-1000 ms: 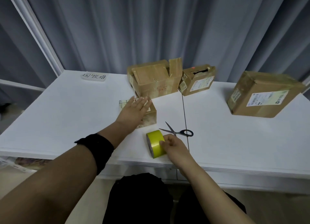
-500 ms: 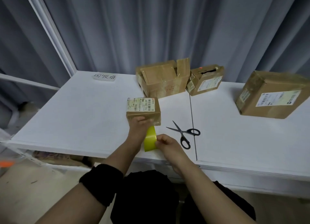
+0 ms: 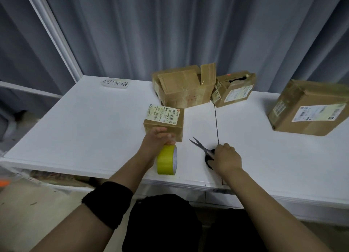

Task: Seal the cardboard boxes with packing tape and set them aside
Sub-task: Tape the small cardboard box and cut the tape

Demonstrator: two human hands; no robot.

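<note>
At the centre of the frame, on the white table (image 3: 79,130), the left hand (image 3: 155,140) curls its fingers over the top of the yellow tape roll (image 3: 167,160). The roll stands on edge just below the small labelled box (image 3: 166,119). To the right, the right hand (image 3: 226,159) grips the black handles of the scissors (image 3: 199,145), blades lying on the table and pointing to the upper left. Higher in the frame sit an open-flapped box (image 3: 184,89), a smaller box (image 3: 234,91) beside it, and a large box (image 3: 309,110) at the right edge.
</note>
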